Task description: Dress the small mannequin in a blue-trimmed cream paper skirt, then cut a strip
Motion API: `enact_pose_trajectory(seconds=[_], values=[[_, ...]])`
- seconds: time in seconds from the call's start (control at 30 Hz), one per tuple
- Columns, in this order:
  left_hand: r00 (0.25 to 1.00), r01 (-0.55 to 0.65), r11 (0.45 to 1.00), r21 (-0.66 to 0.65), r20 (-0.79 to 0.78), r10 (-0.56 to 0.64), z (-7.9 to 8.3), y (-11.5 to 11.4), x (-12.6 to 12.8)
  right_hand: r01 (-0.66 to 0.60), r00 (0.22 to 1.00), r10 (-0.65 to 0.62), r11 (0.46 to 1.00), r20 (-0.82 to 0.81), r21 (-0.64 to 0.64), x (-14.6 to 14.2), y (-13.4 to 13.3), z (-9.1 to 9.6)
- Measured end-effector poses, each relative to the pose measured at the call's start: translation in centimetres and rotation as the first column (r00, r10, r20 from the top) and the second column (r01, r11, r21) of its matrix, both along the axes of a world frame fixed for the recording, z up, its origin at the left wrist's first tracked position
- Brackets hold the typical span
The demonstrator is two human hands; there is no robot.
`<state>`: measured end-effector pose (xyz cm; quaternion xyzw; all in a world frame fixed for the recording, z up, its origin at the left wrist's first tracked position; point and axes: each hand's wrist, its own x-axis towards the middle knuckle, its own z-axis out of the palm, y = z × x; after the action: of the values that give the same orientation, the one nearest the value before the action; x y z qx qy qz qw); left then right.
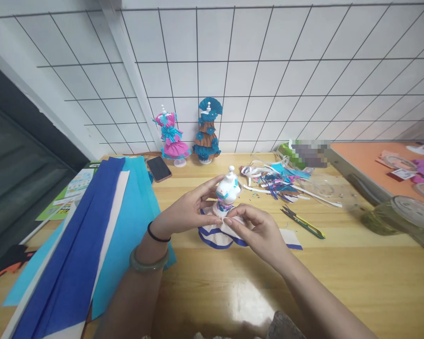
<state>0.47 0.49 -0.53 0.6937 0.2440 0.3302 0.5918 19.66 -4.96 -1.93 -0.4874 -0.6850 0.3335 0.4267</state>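
Note:
A small white dress form [229,188] with blue and purple patches stands upright on the table between my hands. Around its lower part spreads a gathered white crepe paper strip [215,238] with a dark blue edge; its loose tail runs right behind my right wrist. My left hand [198,207] curls round the form's left side, its thumb pressing the paper at the waist. There, my right hand [252,226] pinches the same strip between thumb and fingers, close to the left thumb. The form's base is hidden by the paper.
Blue and turquoise crepe sheets [81,254] cover the left side. A phone [159,168] and two dressed forms, one pink [176,149] and one brown and teal [207,127], are at the back. Thread snips [304,222], paper scraps [279,179] and a plastic jar [385,216] lie right.

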Motion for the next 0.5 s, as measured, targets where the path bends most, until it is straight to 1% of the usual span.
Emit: enact_pose_trajectory(seconds=[0.13, 0.33, 0.5], values=[[1.0, 0.0, 1.0, 0.013, 0.001, 0.0, 0.14, -0.02, 0.14, 0.018, 1.0, -0.018, 1.0, 0.02, 0.009, -0.01, 0.06, -0.12], [0.999, -0.024, 0.999, 0.032, -0.023, 0.024, 0.33, -0.26, 0.29, 0.022, 0.999, -0.022, 1.0, -0.05, 0.012, -0.12, 0.16, -0.64], [0.998, -0.044, 0.997, 0.06, -0.034, 0.046, 0.21, -0.44, 0.51, -0.001, 0.997, 0.002, 1.0, -0.08, 0.01, -0.1, 0.28, -0.94]])
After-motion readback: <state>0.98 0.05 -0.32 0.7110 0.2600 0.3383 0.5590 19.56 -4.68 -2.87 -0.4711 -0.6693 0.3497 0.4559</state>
